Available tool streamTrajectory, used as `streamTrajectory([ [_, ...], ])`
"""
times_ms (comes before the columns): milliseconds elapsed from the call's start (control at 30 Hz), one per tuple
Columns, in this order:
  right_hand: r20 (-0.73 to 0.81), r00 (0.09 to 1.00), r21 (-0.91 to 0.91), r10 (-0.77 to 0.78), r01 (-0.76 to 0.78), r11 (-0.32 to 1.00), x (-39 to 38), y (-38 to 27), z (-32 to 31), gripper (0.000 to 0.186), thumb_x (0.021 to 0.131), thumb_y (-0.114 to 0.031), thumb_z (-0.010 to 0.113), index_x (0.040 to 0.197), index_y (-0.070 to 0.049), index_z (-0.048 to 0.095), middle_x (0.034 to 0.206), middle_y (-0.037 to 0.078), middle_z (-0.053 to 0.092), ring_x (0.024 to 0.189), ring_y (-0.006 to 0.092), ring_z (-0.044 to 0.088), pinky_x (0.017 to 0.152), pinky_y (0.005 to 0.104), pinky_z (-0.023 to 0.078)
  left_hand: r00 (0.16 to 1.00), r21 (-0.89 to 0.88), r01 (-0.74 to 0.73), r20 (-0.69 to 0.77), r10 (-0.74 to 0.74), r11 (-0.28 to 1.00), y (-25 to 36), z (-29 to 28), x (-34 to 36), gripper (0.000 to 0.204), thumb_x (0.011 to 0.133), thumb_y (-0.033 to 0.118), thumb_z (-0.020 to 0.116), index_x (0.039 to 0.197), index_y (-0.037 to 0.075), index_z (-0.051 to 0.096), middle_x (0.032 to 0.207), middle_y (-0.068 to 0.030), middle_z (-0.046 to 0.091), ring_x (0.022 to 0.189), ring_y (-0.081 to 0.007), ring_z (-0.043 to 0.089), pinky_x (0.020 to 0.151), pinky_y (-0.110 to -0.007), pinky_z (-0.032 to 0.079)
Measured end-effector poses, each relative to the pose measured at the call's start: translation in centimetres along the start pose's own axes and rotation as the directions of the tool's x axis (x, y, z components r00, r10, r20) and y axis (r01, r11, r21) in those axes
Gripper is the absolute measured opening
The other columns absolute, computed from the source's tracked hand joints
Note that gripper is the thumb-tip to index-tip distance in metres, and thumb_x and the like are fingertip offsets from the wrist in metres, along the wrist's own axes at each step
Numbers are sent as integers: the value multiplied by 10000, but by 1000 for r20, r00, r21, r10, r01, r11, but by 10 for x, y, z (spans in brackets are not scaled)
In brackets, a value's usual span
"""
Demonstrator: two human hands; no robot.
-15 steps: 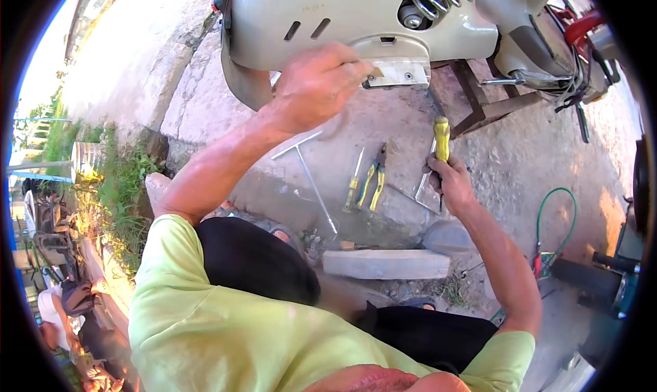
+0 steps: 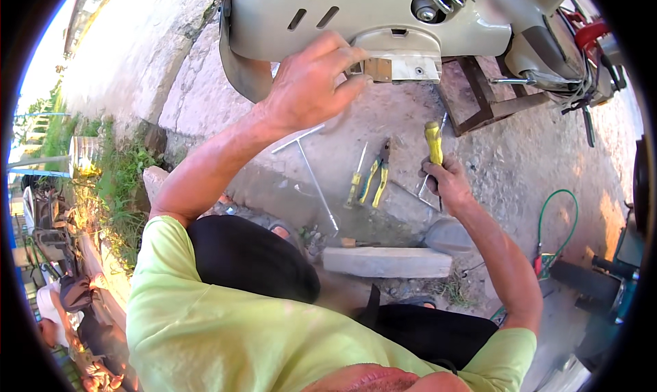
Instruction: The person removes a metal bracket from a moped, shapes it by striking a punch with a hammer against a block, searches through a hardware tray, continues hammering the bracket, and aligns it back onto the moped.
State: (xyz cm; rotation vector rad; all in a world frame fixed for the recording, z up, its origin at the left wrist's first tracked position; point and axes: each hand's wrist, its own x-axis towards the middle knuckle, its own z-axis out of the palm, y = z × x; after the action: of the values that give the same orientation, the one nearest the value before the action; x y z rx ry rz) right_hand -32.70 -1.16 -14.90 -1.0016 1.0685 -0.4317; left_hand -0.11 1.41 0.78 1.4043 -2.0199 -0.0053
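I had the right hand [image 2: 449, 180] clamped around a yellow-handled tool [image 2: 433, 141], its handle jutting past the grip. Right beside the left hand [image 2: 311, 84], a small brown plate [image 2: 378, 70] lay against the pale bracket [image 2: 408, 69]; whether I'd pinched it, I couldn't tell.

Green weeds [image 2: 124, 176], looped cord [image 2: 576, 206]; pale block [image 2: 387, 263]

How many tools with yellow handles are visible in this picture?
3: a thick-handled tool in the right hand; on the ground, the pliers and, just left of them, a slim screwdriver. Others may be hidden.
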Motion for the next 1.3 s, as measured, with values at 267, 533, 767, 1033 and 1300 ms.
streamTrajectory([
  [267,13,999,-23,38,-38,999,-1,2,6,127,942,-152,649,1011,-46,649,833,49,672,565,61,491,504,238,385,979,93,160,110,-170,983,8,-2,8,327,889,257,746,1167,86,729,896,-105,628,803,-283,644,726,-396,524],
  [533,-15,999,-46,36,-36,998,-2,1,4,147,942,-160,650,1027,-39,645,839,46,670,580,58,495,513,237,395,979,147,176,80,-189,973,9,5,11,313,891,277,727,1132,78,735,935,-114,648,835,-318,669,744,-438,538],
  [767,-22,999,-38,42,-43,998,-4,0,5,152,949,-153,647,1041,-32,639,839,46,670,583,58,495,516,235,398,995,67,83,46,-87,994,8,3,10,265,883,219,749,1114,88,753,911,-99,646,774,-267,665,716,-375,542],
  [1033,-20,999,-53,39,-40,998,-3,1,5,150,953,-152,641,1045,-33,642,839,48,671,581,59,496,515,234,400,994,188,105,3,-107,976,10,12,10,220,886,236,750,1054,94,755,916,-87,653,780,-296,675,705,-396,549],
  [1300,17,1000,39,19,-19,999,-2,-2,2,101,944,-130,638,1008,-52,638,844,53,672,581,71,511,493,245,388,993,160,107,30,-113,981,7,7,10,241,879,238,749,1084,111,750,895,-83,652,772,-285,672,701,-393,543],
])
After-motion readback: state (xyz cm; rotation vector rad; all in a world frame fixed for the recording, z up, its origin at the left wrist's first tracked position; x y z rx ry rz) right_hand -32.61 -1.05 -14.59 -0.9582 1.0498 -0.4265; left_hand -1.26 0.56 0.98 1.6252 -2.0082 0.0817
